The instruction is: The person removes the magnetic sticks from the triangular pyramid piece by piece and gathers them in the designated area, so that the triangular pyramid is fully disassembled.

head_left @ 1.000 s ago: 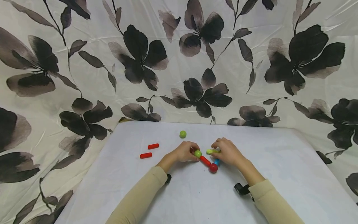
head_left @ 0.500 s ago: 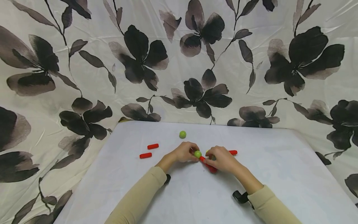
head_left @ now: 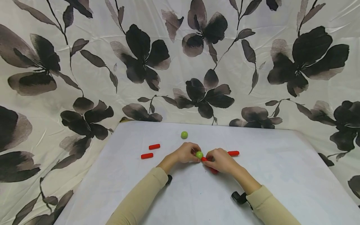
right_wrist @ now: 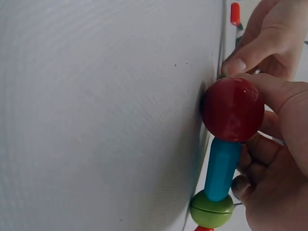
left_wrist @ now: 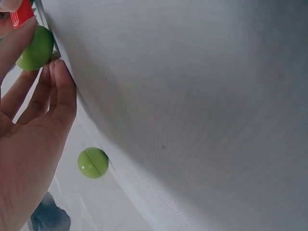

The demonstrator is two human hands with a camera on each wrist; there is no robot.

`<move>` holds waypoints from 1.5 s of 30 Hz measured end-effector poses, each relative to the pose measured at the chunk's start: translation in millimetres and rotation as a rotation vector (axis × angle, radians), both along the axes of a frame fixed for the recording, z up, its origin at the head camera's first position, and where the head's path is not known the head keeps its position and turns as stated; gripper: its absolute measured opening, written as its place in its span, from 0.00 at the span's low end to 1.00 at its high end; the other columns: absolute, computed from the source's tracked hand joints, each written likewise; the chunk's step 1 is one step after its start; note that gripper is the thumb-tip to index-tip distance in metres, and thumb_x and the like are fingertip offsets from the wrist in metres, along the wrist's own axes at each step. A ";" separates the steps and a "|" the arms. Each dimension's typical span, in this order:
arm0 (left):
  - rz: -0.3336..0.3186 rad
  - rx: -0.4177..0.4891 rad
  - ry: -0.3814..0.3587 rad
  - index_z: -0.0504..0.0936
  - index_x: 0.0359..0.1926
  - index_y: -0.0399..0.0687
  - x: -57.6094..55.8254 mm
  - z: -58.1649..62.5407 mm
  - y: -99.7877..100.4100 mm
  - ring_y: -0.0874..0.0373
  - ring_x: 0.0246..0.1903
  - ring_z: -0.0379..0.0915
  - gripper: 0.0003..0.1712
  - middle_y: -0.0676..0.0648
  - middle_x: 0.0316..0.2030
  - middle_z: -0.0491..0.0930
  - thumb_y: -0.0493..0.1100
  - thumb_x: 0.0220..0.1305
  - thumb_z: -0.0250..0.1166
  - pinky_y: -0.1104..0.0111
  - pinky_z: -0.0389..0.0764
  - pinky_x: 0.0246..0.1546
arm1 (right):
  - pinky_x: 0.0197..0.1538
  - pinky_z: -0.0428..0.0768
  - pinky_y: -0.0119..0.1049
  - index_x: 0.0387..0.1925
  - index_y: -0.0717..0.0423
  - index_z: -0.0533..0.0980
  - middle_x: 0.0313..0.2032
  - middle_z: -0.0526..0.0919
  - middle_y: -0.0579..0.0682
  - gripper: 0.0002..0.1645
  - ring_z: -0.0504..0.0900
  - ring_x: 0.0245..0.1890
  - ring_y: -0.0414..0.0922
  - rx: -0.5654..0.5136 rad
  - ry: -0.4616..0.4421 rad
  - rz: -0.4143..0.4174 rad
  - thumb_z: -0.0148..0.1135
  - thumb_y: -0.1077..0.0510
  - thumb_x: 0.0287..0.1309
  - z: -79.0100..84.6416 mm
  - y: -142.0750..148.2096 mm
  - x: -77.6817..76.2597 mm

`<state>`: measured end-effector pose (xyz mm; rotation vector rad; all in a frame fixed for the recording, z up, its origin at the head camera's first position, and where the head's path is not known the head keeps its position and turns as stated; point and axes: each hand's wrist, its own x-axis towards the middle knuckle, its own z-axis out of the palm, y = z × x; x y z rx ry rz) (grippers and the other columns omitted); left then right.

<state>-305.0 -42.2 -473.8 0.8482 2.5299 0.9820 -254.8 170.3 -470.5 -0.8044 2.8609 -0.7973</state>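
Note:
In the head view my left hand (head_left: 187, 152) holds a green ball (head_left: 199, 155) between thumb and fingers. A red rod (head_left: 203, 159) runs from that ball toward a red ball (head_left: 215, 171), partly covered by my right hand (head_left: 220, 160), whose thumb and fingers pinch the rod. The right wrist view shows the red ball (right_wrist: 233, 109) joined to a blue rod (right_wrist: 223, 168), with another green ball (right_wrist: 211, 209) at its far end. A second red rod (head_left: 233, 153) sticks out beyond my right hand. The yellow-green rod seen earlier is hidden.
Two loose red rods, one farther back (head_left: 154, 146) and one nearer (head_left: 147, 156), lie left of my hands on the white table (head_left: 180, 200). A loose green ball (head_left: 184, 135) sits near the back edge. Behind hangs a flower-print cloth (head_left: 168, 68).
My right hand has left the yellow-green rod and come toward me and slightly left onto the red rod by the green ball. The left hand has kept its place.

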 end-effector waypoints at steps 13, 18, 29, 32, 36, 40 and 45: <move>-0.032 0.009 0.021 0.85 0.46 0.44 -6.4 1.1 3.8 0.59 0.38 0.76 0.16 0.51 0.40 0.82 0.37 0.57 0.78 0.72 0.77 0.42 | 0.39 0.75 0.38 0.33 0.51 0.86 0.24 0.82 0.35 0.04 0.76 0.28 0.36 -0.024 -0.027 -0.004 0.71 0.56 0.63 2.0 4.4 0.1; 0.008 -0.006 0.037 0.85 0.49 0.42 -9.4 2.5 0.8 0.61 0.36 0.74 0.18 0.50 0.40 0.81 0.37 0.58 0.77 0.71 0.76 0.41 | 0.38 0.75 0.36 0.33 0.51 0.87 0.25 0.82 0.35 0.03 0.75 0.27 0.36 -0.018 -0.036 0.036 0.72 0.56 0.62 2.5 5.7 0.3; 0.095 -0.031 0.064 0.84 0.49 0.39 -21.6 3.0 3.7 0.59 0.39 0.74 0.18 0.47 0.42 0.82 0.37 0.58 0.77 0.67 0.77 0.46 | 0.41 0.75 0.37 0.33 0.51 0.87 0.27 0.83 0.36 0.03 0.76 0.28 0.36 -0.031 -0.034 0.022 0.73 0.56 0.61 -1.2 7.1 1.7; 0.136 -0.053 0.062 0.83 0.50 0.37 -27.1 3.2 7.1 0.58 0.40 0.74 0.19 0.46 0.43 0.82 0.38 0.59 0.76 0.65 0.78 0.47 | 0.41 0.76 0.36 0.33 0.50 0.87 0.27 0.83 0.36 0.03 0.76 0.28 0.35 -0.040 -0.037 0.030 0.73 0.55 0.61 -3.1 6.3 2.5; 0.204 -0.069 0.065 0.83 0.51 0.35 -36.1 2.8 10.1 0.55 0.42 0.76 0.19 0.44 0.45 0.82 0.37 0.60 0.76 0.63 0.78 0.50 | 0.39 0.75 0.35 0.32 0.50 0.86 0.27 0.83 0.36 0.04 0.76 0.28 0.35 -0.055 -0.036 0.068 0.72 0.56 0.62 -5.4 4.0 2.7; 0.260 -0.094 0.098 0.83 0.49 0.36 -44.5 0.5 13.9 0.53 0.44 0.76 0.18 0.43 0.44 0.83 0.38 0.60 0.76 0.61 0.77 0.52 | 0.38 0.75 0.34 0.32 0.49 0.86 0.26 0.82 0.35 0.04 0.75 0.27 0.34 -0.053 -0.023 0.085 0.72 0.56 0.62 -6.7 2.7 2.4; 0.320 -0.116 0.141 0.83 0.49 0.36 -54.6 -2.1 22.2 0.51 0.44 0.76 0.18 0.43 0.43 0.83 0.39 0.61 0.75 0.60 0.77 0.52 | 0.40 0.76 0.35 0.31 0.49 0.86 0.27 0.82 0.34 0.03 0.76 0.29 0.34 -0.038 0.013 0.079 0.73 0.56 0.61 -7.4 4.0 1.9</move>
